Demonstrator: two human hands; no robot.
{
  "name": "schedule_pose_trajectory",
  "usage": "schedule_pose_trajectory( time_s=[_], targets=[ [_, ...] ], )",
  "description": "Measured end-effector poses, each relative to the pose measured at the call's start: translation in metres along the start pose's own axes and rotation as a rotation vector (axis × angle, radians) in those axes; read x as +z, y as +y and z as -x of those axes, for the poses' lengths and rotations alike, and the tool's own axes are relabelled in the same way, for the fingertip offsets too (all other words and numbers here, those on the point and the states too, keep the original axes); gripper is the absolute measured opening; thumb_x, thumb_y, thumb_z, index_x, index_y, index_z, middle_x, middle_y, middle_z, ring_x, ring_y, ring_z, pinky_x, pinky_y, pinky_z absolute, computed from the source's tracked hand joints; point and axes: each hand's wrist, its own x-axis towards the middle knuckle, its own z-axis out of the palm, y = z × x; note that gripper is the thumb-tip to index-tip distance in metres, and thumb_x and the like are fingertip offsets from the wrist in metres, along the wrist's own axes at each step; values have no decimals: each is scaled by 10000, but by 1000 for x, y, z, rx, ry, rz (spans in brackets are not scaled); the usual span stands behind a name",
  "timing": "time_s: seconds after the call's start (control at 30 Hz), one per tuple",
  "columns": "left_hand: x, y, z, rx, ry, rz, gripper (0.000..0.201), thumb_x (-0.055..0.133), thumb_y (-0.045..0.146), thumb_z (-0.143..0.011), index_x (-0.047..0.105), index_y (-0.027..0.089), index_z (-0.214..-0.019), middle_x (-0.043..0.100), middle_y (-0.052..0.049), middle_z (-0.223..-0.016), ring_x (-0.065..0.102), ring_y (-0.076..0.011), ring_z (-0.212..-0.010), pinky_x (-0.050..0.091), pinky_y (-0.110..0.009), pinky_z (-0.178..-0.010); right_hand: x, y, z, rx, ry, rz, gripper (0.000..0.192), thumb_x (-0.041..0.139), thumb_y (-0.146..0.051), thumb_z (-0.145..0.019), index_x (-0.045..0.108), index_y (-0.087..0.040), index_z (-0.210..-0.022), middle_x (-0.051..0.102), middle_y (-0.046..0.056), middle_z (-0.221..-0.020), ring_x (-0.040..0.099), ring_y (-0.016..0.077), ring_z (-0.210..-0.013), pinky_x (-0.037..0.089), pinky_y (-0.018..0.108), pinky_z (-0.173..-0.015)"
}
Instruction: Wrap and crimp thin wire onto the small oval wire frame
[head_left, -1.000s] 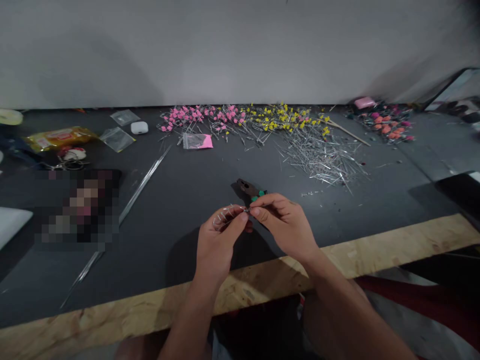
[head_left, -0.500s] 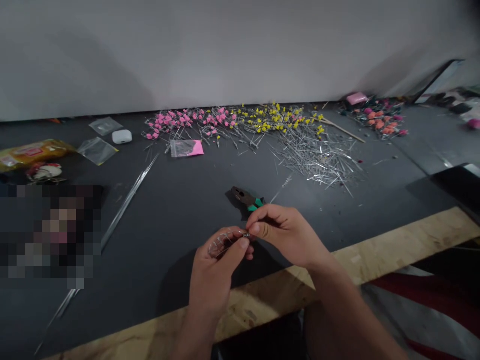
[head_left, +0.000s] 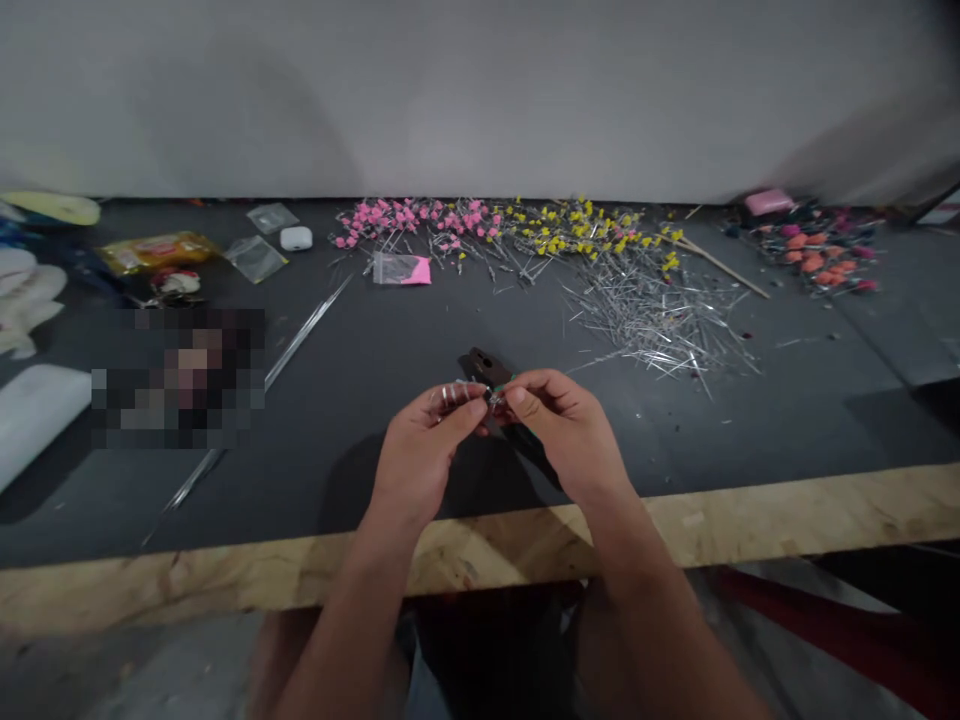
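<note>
Bent silver wire (head_left: 452, 393) curves in loops over the fingers of my left hand (head_left: 418, 452), whose thumb and forefinger pinch it. My right hand (head_left: 576, 432) pinches the same wire at its small twisted end, so the two sets of fingertips almost meet. Fine detail of the twist is too small and dim to make out. Right behind the fingertips lie pliers (head_left: 484, 362) with dark jaws on the table; my right hand hides much of their green handles.
Wire stems with pink tips (head_left: 409, 218) and yellow tips (head_left: 574, 228) line the wall. Loose cut wires (head_left: 660, 315) are heaped at right. A small bag of pink material (head_left: 403, 270), an earbud case (head_left: 296, 238) and long straight wires (head_left: 307, 335) lie leftward. The table has a raw wooden edge (head_left: 502, 555).
The camera view has turned and levelled, showing more of the table's left side. Both hands still hold the wire and now sit closer to the pliers, covering more of their handles.
</note>
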Motion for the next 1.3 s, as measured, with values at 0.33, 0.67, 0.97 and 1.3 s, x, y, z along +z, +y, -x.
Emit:
schedule_pose_trajectory(
  time_s=[0.33,0.67,0.97,1.3],
  targets=[
    [3,10,5,24,-64,32,150,738,172,-638,712,172,-785,689,-24,-754,635,-131,-659,534,-290,-658,6,-1,10,-41,-36,-126,105,612,-319,-814,569,-223,-813,648,-8,-745,628,122,-681,527,309,-725],
    [-8,26,-4,-11,-203,-116,162,728,176,-671,710,169,-831,677,-9,-761,599,-88,-632,499,-215,-623,11,4,8,-45,-47,-195,152,630,-348,-798,586,-205,-827,644,-13,-749,623,114,-699,503,285,-709],
    [-28,40,-38,-8,-160,-118,107,710,204,-677,673,146,-758,653,-18,-749,594,-89,-626,479,-189,-565,-45,2,4,43,-46,779,383,694,-438,-697,586,-215,-989,587,76,-1085,536,254,-1032,416,414,-887],
    [-33,43,-36,14,-185,-127,92,707,209,-692,661,139,-730,629,-10,-725,580,-88,-604,468,-194,-536,-47,21,18,46,-43,954,346,666,-375,-691,593,-230,-997,586,65,-1051,542,262,-979,435,401,-827]
  ],
)
